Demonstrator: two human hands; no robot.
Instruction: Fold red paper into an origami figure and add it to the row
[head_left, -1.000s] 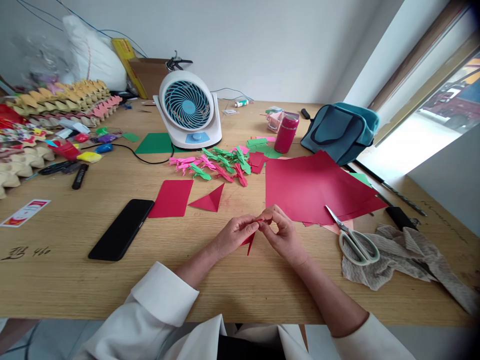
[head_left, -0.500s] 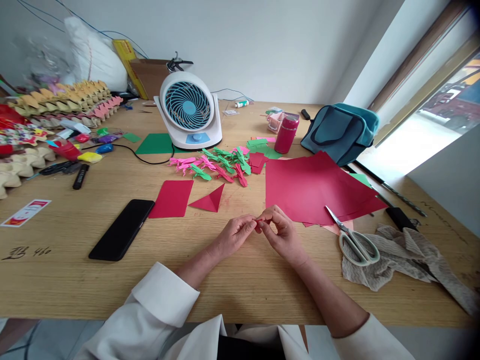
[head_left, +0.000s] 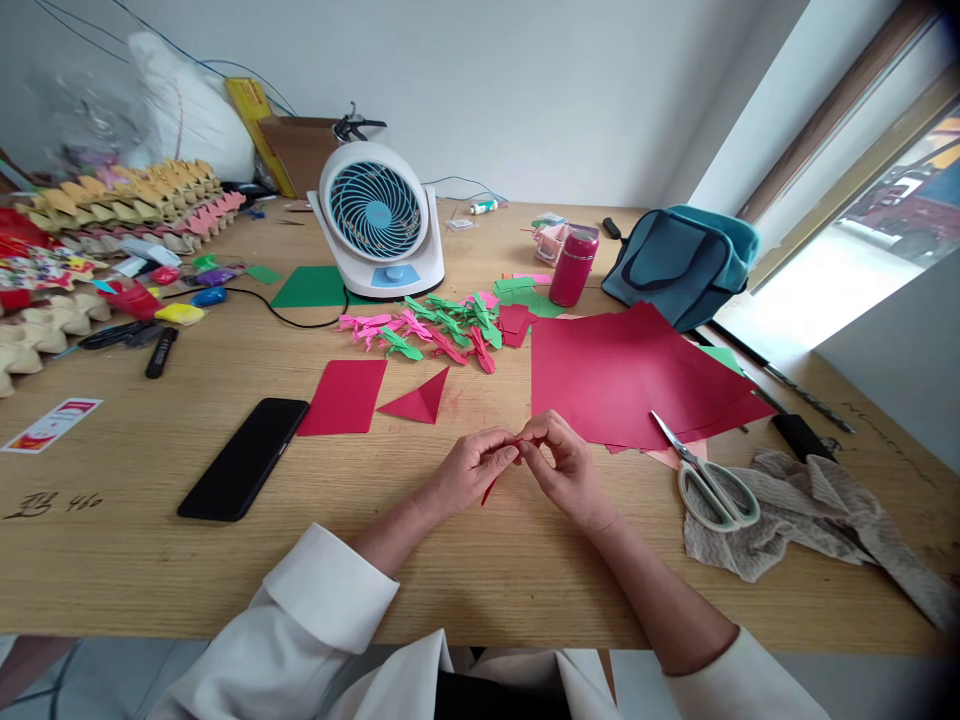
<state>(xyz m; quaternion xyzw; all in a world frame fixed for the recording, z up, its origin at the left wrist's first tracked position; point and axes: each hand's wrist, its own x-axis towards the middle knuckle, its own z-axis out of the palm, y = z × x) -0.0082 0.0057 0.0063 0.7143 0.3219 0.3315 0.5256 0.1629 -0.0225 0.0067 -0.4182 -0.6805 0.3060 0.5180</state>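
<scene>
A small folded piece of red paper (head_left: 489, 491) is pinched between my two hands above the middle of the table. My left hand (head_left: 474, 467) grips it with thumb and fingertips, and a thin red strip of it sticks out below. From the other side my right hand (head_left: 559, 462) pinches the same piece; most of the paper is hidden by the fingers. Beyond my hands lie a red folded triangle (head_left: 420, 398) and a red paper rectangle (head_left: 343, 398). Folded paper figures (head_left: 450, 325) in pink, green and red lie in a pile farther back.
Large red sheets (head_left: 615, 370) lie to the right, with scissors (head_left: 709, 480) on a cloth (head_left: 757, 520) nearby. A black phone (head_left: 244, 460) rests at left. Behind stand a white fan (head_left: 379, 215), a red flask (head_left: 574, 268) and a teal bag (head_left: 679, 262).
A thin red strip of the folded paper now shows below my left hand, where it was hidden before. Both hands have barely shifted.
</scene>
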